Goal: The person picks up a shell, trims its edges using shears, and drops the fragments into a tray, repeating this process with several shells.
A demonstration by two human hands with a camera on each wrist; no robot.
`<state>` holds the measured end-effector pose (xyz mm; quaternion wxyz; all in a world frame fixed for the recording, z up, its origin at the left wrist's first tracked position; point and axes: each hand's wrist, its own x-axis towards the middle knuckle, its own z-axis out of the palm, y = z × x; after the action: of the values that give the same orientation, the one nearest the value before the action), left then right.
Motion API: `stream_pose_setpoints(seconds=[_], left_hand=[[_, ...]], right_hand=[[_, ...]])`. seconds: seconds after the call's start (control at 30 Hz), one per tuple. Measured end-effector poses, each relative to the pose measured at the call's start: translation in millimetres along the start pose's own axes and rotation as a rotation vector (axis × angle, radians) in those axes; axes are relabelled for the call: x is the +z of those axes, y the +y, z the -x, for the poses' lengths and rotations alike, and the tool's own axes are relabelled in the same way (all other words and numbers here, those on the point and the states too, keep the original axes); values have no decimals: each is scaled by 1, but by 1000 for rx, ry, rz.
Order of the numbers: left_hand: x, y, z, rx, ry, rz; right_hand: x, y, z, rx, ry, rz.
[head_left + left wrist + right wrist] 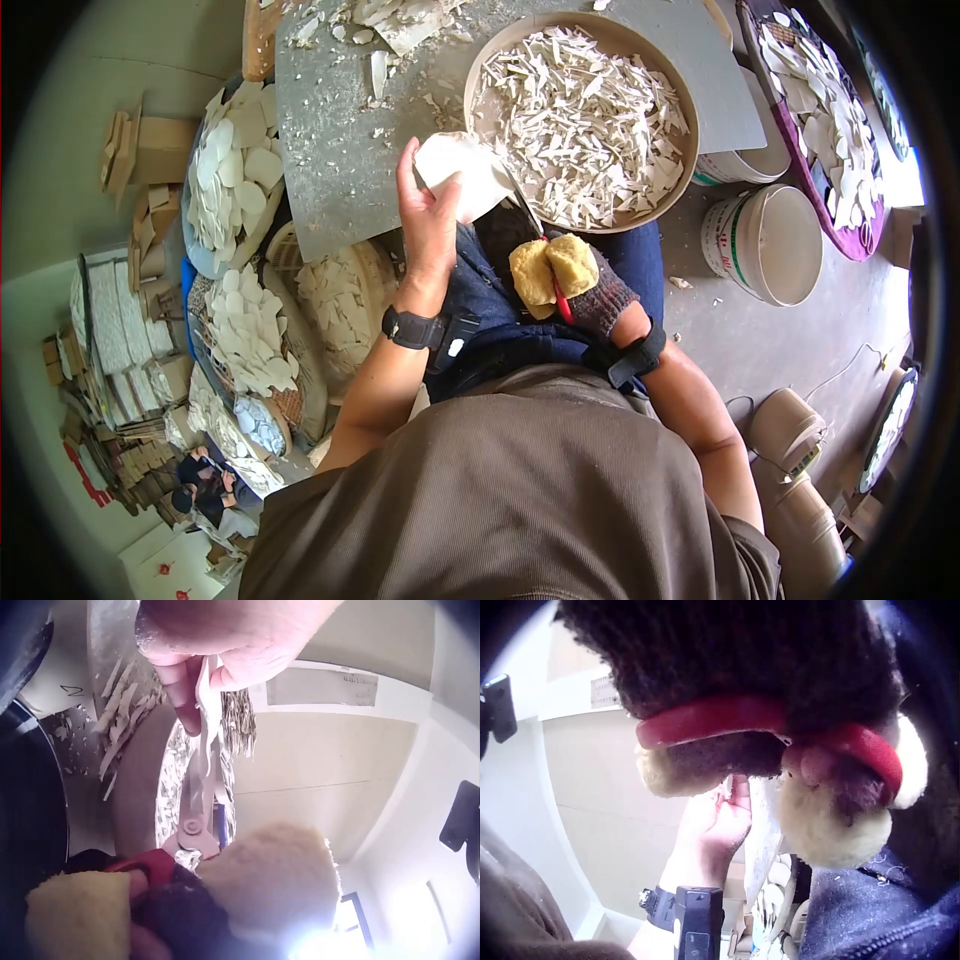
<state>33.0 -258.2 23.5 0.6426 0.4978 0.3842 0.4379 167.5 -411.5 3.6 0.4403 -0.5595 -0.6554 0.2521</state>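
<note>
My left hand (430,225) pinches a thin white flat piece (468,178) between thumb and fingers, at the near left rim of a round pan (625,30) full of cut white strips (585,130). On my right hand (600,300) is a dark knitted glove; it grips scissors with red handles (712,721). Yellow sponge pads (572,262) wrap the fingers around the handles. The scissor blades (196,784) point up toward the white piece and overlap its edge in the left wrist view. My gloved fingers are partly hidden behind the sponge.
White scraps (400,25) lie on the grey metal tabletop (330,170). Trays of white flat pieces (235,170) stand at the left. To the right are a white bucket (765,245) and a purple-edged tray (870,235). Another person (208,485) is at lower left.
</note>
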Motion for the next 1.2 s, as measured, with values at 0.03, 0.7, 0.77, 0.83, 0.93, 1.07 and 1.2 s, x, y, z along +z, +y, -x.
stream_pose_setpoints(seconds=[0.03,0.7,0.77,0.83,0.93,1.07,1.2], left_hand=[[2,1,0,6,3,-10],[-22,13,-11,-205,-300,-66],[-25,20,-10,-229,-316,-95],[-24,21,-9,-215,-383,-92],[-25,21,-6,-186,-418,-106],[-30,20,-6,-228,-417,-111],[-32,29,-6,-236,-472,-82]], right_hand=[[0,-1,0,24,-1,-37],[9,2,-16,-37,-22,-84],[19,14,-10,35,-19,-201],[7,-4,-22,-12,-54,-96],[6,-3,-27,-32,-89,13],[16,3,-21,-26,-24,-3],[18,-3,-26,-51,-35,19]])
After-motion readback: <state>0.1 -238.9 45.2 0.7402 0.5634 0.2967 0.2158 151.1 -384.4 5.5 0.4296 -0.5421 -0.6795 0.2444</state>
